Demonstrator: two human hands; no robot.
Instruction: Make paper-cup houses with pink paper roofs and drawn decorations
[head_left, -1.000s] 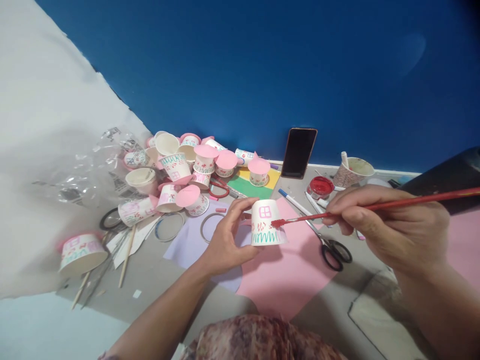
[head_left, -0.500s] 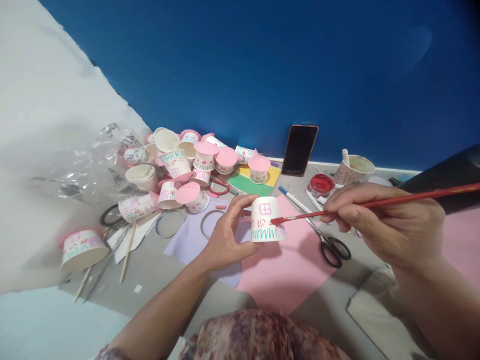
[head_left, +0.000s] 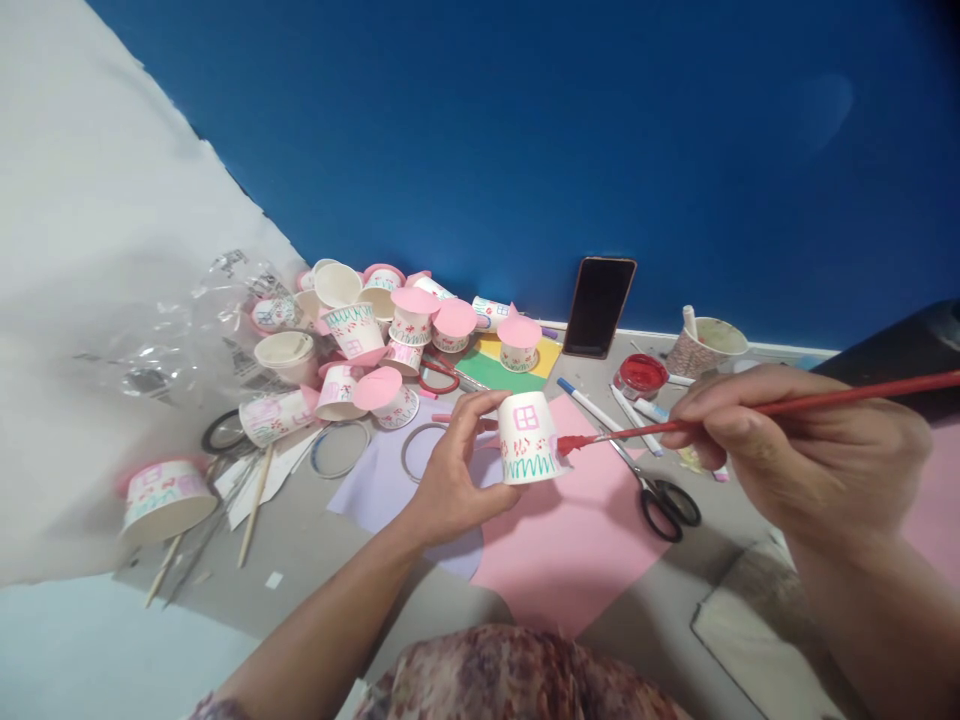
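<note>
My left hand point(head_left: 454, 475) is closed around the left side of a white paper cup point(head_left: 529, 440), held upside down above the table. A pink window, red dabs and green zigzag grass decorate its side. My right hand point(head_left: 795, 450) grips a red paintbrush point(head_left: 645, 430) like a pen. Its red-coated tip is at the cup's right edge, beside a pink mark; I cannot tell whether it touches. Behind the brush stands an open jar of red paint point(head_left: 641, 376). Pink paper point(head_left: 581, 540) and lilac paper point(head_left: 375, 460) lie below the cup.
Decorated paper cups point(head_left: 352, 330) with pink paper tops crowd the back left, beside clear plastic wrap point(head_left: 187, 335). Black-handled scissors point(head_left: 667, 508) lie on the right. A phone point(head_left: 600, 305) leans on the blue wall. A patterned cup point(head_left: 706, 345) and several markers point(head_left: 589, 400) are nearby.
The brush tip has moved right, from the red dabs on the cup's front to its right edge. My right hand has shifted slightly right, and the cup has turned a little.
</note>
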